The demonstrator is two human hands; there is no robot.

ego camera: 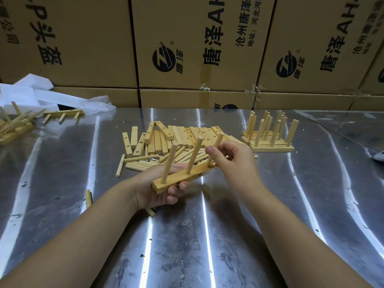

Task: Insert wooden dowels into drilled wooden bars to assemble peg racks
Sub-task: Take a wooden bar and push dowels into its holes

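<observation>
My left hand [158, 190] grips a drilled wooden bar [178, 178] from below, held above the metal table. Three dowels stand in the bar. My right hand [232, 156] pinches the rightmost dowel [216, 148] near the bar's far end. The left dowel [169, 163] and the middle dowel [194, 155] stand free of my fingers. Behind my hands lie a heap of drilled bars [187, 134] and loose dowels [141, 163].
Finished peg racks [270, 138] stand stacked at the right. More racks [62, 115] and white foam wrap [27, 94] lie at the far left. Stray dowels [88, 197] lie near my left wrist. Cardboard boxes [187, 48] wall off the steel table [207, 235] at the back.
</observation>
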